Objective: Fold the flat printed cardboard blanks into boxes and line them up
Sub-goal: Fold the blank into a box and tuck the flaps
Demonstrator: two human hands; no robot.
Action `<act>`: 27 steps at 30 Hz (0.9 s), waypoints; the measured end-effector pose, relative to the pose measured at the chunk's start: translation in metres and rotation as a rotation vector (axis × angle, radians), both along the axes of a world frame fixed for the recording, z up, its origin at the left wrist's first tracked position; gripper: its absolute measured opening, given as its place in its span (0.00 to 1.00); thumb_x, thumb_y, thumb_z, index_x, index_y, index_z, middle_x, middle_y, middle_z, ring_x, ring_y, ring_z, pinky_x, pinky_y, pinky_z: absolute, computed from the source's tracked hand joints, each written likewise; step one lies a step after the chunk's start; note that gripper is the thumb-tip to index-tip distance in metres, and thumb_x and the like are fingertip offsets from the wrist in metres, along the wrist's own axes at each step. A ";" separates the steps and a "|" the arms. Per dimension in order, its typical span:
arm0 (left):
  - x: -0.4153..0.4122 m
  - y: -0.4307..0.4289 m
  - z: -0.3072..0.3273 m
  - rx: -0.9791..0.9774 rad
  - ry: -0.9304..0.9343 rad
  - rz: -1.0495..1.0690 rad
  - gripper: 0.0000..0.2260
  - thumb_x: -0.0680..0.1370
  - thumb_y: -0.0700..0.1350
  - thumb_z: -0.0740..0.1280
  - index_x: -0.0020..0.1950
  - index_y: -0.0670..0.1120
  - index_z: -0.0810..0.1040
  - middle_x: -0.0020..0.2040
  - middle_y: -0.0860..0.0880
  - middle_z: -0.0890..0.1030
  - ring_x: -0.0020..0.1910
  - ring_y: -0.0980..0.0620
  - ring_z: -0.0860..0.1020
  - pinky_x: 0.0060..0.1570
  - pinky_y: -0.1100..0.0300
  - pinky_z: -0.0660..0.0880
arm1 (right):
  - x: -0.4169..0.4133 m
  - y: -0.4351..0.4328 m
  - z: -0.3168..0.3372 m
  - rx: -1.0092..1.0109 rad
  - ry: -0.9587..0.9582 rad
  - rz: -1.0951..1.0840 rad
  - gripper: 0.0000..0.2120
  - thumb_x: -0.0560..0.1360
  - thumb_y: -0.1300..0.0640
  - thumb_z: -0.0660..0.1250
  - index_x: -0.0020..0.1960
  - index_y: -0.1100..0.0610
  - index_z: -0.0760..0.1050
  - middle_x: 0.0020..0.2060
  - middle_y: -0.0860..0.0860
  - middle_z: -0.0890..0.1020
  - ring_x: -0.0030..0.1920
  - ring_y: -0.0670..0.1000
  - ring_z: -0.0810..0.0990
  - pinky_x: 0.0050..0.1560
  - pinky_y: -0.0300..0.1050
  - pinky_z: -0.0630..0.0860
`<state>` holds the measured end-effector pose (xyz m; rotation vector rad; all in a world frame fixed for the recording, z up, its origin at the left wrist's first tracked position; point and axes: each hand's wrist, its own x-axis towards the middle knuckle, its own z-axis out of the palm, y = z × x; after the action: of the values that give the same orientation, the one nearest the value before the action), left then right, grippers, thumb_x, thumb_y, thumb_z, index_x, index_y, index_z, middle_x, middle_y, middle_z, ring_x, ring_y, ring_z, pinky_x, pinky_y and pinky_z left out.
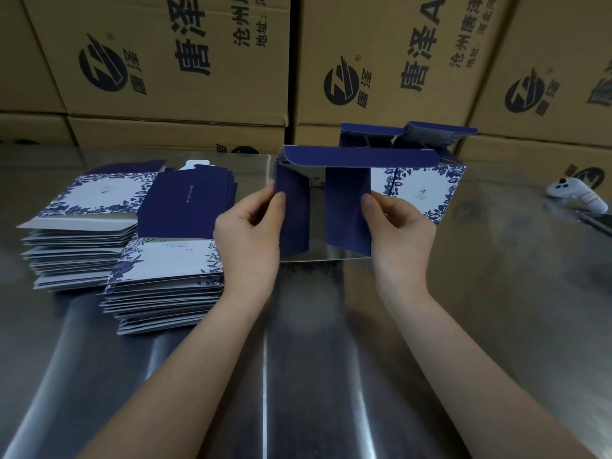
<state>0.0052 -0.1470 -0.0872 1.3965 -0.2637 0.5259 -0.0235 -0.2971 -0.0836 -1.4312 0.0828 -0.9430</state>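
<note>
I hold a half-formed blue and white box (351, 160) above the middle of the steel table, its open end facing me with a silver lining inside. My left hand (251, 233) pinches the left dark blue side flap. My right hand (397, 230) pinches the right dark blue side flap. The top flap stands out over both. Behind it, an erected box (407, 135) with raised flaps stands further back. Two stacks of flat printed blanks lie at the left: a near stack (169, 270) and a far stack (82, 226).
The steel table (496, 293) stretches under my arms. Large brown cartons (165, 61) wall off the back. A white controller (576, 193) and the edge of a phone (599, 223) lie at the far right.
</note>
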 end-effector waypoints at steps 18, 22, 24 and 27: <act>0.013 -0.004 -0.011 0.143 0.046 -0.079 0.23 0.82 0.34 0.59 0.76 0.47 0.65 0.58 0.75 0.67 0.53 0.87 0.64 0.54 0.85 0.61 | 0.004 0.005 -0.003 -0.158 0.074 0.109 0.20 0.78 0.69 0.62 0.60 0.47 0.76 0.43 0.26 0.80 0.51 0.29 0.78 0.52 0.23 0.70; 0.009 -0.002 -0.006 0.119 0.034 -0.070 0.22 0.81 0.36 0.61 0.75 0.48 0.67 0.65 0.69 0.69 0.55 0.83 0.66 0.57 0.82 0.64 | 0.003 0.004 -0.004 -0.130 0.073 0.091 0.17 0.78 0.66 0.65 0.60 0.50 0.80 0.48 0.37 0.84 0.54 0.38 0.81 0.54 0.32 0.75; 0.004 -0.001 -0.002 0.069 0.034 -0.091 0.20 0.81 0.37 0.64 0.72 0.48 0.72 0.66 0.60 0.76 0.59 0.73 0.73 0.60 0.73 0.71 | 0.002 0.003 -0.003 -0.111 0.065 0.070 0.14 0.77 0.65 0.66 0.53 0.47 0.80 0.46 0.43 0.85 0.51 0.44 0.83 0.51 0.37 0.78; -0.002 0.001 0.005 0.031 0.041 -0.007 0.12 0.79 0.42 0.68 0.63 0.47 0.81 0.52 0.59 0.84 0.53 0.65 0.80 0.51 0.69 0.77 | 0.001 0.000 0.001 -0.074 0.033 0.013 0.07 0.77 0.62 0.67 0.45 0.51 0.80 0.39 0.42 0.84 0.42 0.41 0.82 0.43 0.33 0.76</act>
<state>0.0028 -0.1456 -0.0823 1.4342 -0.2442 0.4882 -0.0225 -0.2974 -0.0825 -1.5140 0.0640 -0.9200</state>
